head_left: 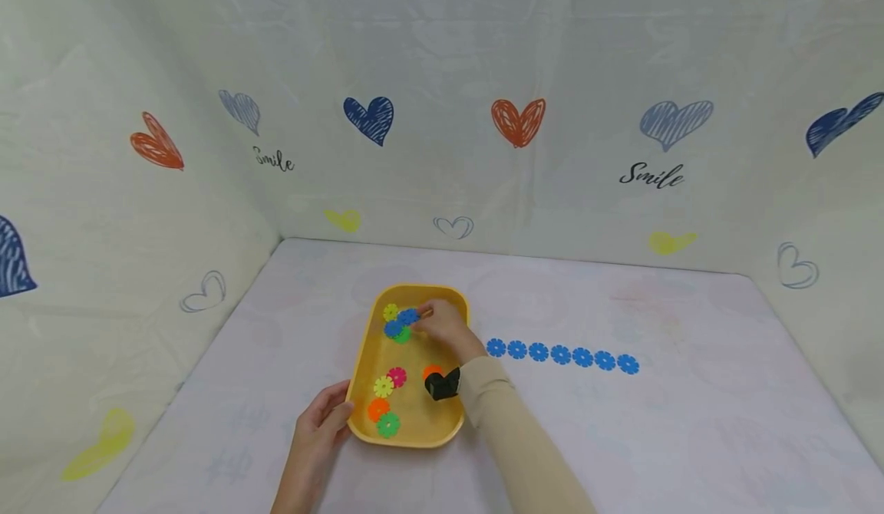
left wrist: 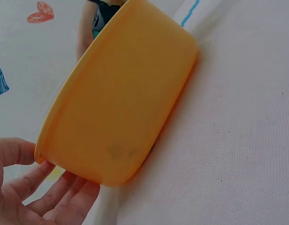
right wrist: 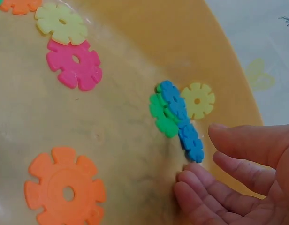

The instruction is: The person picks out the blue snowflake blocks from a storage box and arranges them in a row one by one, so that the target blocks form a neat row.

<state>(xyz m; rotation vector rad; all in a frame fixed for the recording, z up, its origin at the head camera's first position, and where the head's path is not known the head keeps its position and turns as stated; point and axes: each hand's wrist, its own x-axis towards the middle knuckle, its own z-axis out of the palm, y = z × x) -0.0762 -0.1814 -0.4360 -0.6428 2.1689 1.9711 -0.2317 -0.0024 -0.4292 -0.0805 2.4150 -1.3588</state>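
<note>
Around the yellow tray [head_left: 421, 414], which sits on the white table [head_left: 691, 422], little crowds the hands: a row of seven blue discs [head_left: 561, 354] lies to its right, and a heart-printed backdrop [head_left: 442, 176] rises behind. Inside, a pink disc [head_left: 397, 377] and others lie nearer the person, while a black wrist device [head_left: 442, 384] partly hides an orange disc [head_left: 432, 372]. The right hand [head_left: 445, 324] reaches over the tray's right rim, thumb and fingers parted beside a blue disc [right wrist: 191, 142] at the far-end cluster (whether a fingertip touches it, I cannot tell). The left hand [head_left: 321, 422] pinches the tray's near-left corner, thumb at the rim, fingers against the outer wall.
</note>
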